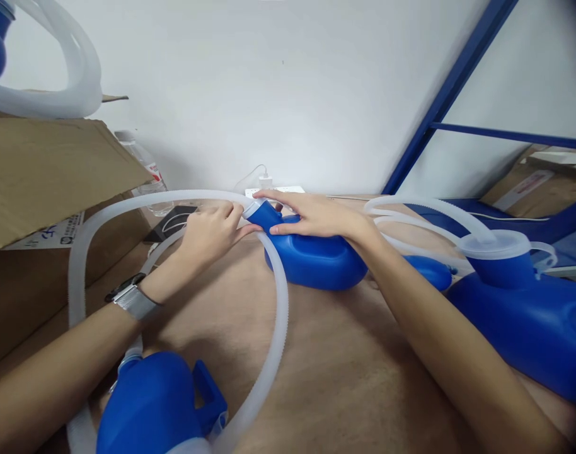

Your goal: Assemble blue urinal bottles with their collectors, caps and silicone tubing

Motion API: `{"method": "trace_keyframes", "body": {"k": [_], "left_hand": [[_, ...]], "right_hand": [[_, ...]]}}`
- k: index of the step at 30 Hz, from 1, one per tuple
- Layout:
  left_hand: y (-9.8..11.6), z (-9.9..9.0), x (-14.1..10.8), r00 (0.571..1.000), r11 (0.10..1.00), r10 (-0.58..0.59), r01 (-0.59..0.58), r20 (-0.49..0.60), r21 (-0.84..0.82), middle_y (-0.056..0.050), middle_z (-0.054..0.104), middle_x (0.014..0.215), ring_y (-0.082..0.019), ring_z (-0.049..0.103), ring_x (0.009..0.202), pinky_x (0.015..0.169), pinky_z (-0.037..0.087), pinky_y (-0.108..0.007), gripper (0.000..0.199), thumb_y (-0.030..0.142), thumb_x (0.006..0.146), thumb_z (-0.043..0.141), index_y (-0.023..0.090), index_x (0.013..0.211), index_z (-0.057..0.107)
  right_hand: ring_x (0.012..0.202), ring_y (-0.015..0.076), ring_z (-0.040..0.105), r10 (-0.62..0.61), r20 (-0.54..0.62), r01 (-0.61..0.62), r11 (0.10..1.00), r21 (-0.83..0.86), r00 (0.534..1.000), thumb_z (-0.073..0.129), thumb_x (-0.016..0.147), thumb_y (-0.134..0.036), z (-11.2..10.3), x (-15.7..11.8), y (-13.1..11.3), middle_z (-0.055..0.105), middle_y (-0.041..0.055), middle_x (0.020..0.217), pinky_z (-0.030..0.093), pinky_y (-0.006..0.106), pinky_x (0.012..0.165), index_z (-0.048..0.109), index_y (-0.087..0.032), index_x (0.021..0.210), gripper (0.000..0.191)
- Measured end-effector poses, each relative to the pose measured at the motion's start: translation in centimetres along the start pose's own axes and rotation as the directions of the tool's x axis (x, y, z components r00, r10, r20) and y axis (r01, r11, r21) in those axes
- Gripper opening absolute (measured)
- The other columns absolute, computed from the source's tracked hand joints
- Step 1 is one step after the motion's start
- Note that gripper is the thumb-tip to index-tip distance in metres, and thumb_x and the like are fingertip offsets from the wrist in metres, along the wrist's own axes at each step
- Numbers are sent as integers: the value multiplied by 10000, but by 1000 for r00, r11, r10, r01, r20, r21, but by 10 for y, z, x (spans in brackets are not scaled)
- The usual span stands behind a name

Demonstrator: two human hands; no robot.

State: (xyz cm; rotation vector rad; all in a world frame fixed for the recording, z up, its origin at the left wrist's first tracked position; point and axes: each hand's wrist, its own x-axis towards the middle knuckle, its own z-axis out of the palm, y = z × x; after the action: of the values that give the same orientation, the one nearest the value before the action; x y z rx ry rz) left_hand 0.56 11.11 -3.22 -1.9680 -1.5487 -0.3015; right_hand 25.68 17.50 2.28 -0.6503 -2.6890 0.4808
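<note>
A blue plastic bottle (316,261) with a handle lies on its side on the table, its neck pointing left. My right hand (311,211) grips it from above, thumb along the near side and fingers over the neck. My left hand (212,230) is closed around the end of a translucent hose (165,195), close against the white cap (254,208) on the bottle's neck. How the cap sits on the neck is partly hidden by my fingers. The hose loops toward me, over the table. Another blue bottle (146,403) lies in front, below my left forearm.
A cardboard box (56,170) stands at left, with a coiled hose (80,82) above it. A clear water bottle (149,173) and a power strip (288,189) are by the wall. At right are a large blue bottle (519,321) with a hose and a blue metal frame (439,113).
</note>
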Motion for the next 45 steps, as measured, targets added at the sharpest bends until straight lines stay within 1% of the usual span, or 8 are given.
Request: {"method": "trace_keyframes", "body": {"k": [10, 20, 24, 26, 29, 34, 40, 45], "left_hand": [[-3, 17, 6, 999, 996, -30, 27, -34, -79, -177, 779, 942, -328, 746, 804, 592, 360, -344, 546, 634, 1078, 514, 147, 1062, 760], [5, 14, 6, 998, 998, -58, 57, -30, -36, -165, 769, 870, -347, 769, 819, 550, 312, -336, 536, 584, 1111, 471, 134, 992, 736], [3, 20, 2, 993, 985, -75, 59, -94, -163, -154, 767, 868, -329, 753, 771, 573, 368, -340, 496, 609, 1078, 539, 162, 950, 713], [3, 27, -1, 983, 932, -131, 77, -130, -354, -135, 763, 873, -308, 738, 753, 602, 412, -343, 480, 638, 1040, 603, 181, 916, 685], [5, 36, -5, 968, 690, -214, 59, -127, -721, -75, 749, 867, -257, 721, 755, 658, 493, -337, 455, 649, 999, 662, 206, 902, 633], [11, 37, -6, 954, 469, -277, 27, -118, -883, -49, 741, 1011, -195, 728, 812, 654, 570, -292, 422, 616, 984, 679, 220, 1092, 582], [13, 19, -2, 852, 455, -328, -235, -407, -859, -127, 655, 1424, -239, 687, 1059, 886, 592, -411, 588, 644, 1042, 555, 260, 1481, 478], [19, 4, -5, 819, 553, -328, -237, -470, -799, -131, 552, 1594, -378, 469, 1438, 1223, 356, -604, 724, 746, 1061, 361, 276, 1602, 464]], "right_hand": [[1010, 285, 706, -72, 82, 73, 997, -12, 994, 611, 1038, -516, 0, 9, 9, 759, 72, 1177, 542, 435, 948, 389, -292, 1659, 697], [913, 246, 666, -124, 45, 125, 992, -16, 991, 629, 1031, -462, 0, 12, 13, 743, 49, 1081, 522, 388, 894, 457, -259, 1602, 630], [1040, 283, 706, -93, 41, 93, 996, 13, 995, 649, 1013, -484, 1, 12, 11, 755, 77, 1241, 528, 436, 992, 486, -280, 1585, 629], [1096, 293, 720, -71, 38, 70, 997, 40, 997, 676, 992, -493, 2, 11, 12, 751, 71, 1315, 538, 444, 1020, 493, -311, 1575, 638], [1142, 299, 729, -12, 52, 9, 999, 44, 999, 721, 957, -520, 1, 11, 13, 734, 57, 1370, 560, 448, 1025, 492, -349, 1565, 672], [1203, 297, 712, 15, 86, -30, 985, 169, 996, 756, 945, -520, -12, 14, 7, 695, 91, 1407, 580, 473, 1036, 466, -316, 1558, 708], [874, 178, 764, 1, 97, -64, 759, 648, 995, 788, 960, -493, -20, 19, -4, 749, 38, 1147, 638, 309, 770, 297, -330, 1574, 803], [812, 163, 758, 27, 18, -31, 612, 790, 999, 841, 916, -500, -9, 15, -3, 751, -20, 1024, 627, 273, 754, 265, -359, 1596, 902]]}}
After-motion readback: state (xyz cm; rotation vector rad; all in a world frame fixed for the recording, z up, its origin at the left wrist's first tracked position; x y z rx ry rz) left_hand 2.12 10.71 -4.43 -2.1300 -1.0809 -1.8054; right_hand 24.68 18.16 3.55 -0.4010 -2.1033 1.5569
